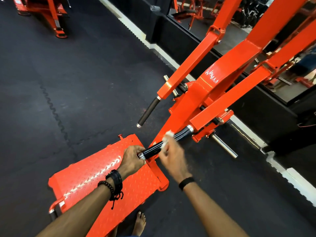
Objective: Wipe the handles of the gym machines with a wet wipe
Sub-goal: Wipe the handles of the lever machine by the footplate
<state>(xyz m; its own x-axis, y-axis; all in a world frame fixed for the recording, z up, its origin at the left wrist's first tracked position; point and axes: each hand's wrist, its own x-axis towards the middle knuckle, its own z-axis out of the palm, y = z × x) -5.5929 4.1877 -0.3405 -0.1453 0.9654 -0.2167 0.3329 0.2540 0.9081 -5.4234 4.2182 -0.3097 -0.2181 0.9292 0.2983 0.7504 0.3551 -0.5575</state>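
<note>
An orange gym machine (227,69) stands in front of me with two black handles. My left hand (132,159) grips the near end of the right handle (181,133), by its silver cap. My right hand (171,155) holds a white wet wipe (166,136) against the middle of that same handle; the hand is blurred. The other black handle (148,112) hangs free to the left, untouched.
An orange tread-plate footboard (95,178) lies on the dark rubber floor under my arms. Chrome weight pegs (225,146) stick out beside the handle. A mirror wall (256,40) runs along the right. Another orange machine (49,12) stands far left. My bare foot (140,223) is beside the footboard.
</note>
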